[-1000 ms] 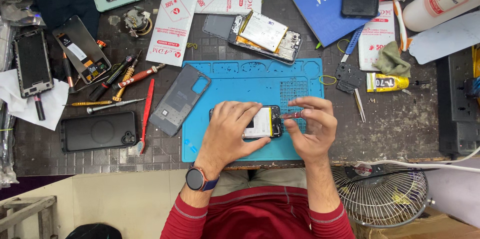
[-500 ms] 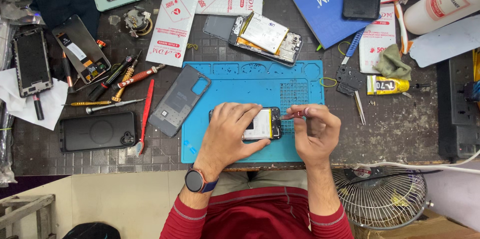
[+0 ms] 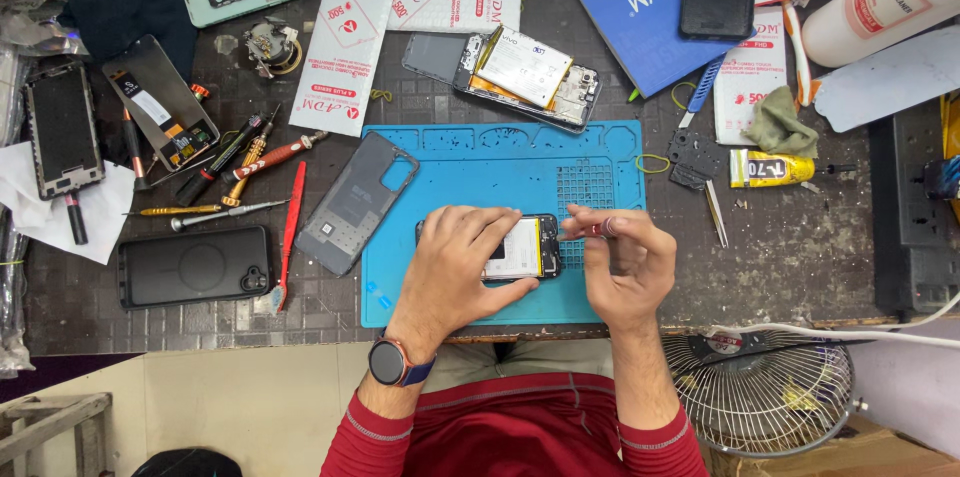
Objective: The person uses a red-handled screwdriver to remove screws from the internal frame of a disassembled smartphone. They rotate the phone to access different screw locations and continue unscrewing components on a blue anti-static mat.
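Far left, a black framed phone screen (image 3: 62, 127) lies partly on white paper, with a cluster of screwdrivers (image 3: 235, 162) beside it on the desk (image 3: 800, 257). A dark phone case (image 3: 355, 202) overlaps the blue mat (image 3: 480, 152). The left hand (image 3: 455, 267) presses flat on the opened phone (image 3: 525, 249) at the mat's front, hiding most of it; only the battery end shows. The right hand (image 3: 625, 262) pinches a small red-tipped tool (image 3: 598, 228) just beside the phone's right end; its tip is too small to make out. The fan (image 3: 765, 392) is cut off at the desk's edge.
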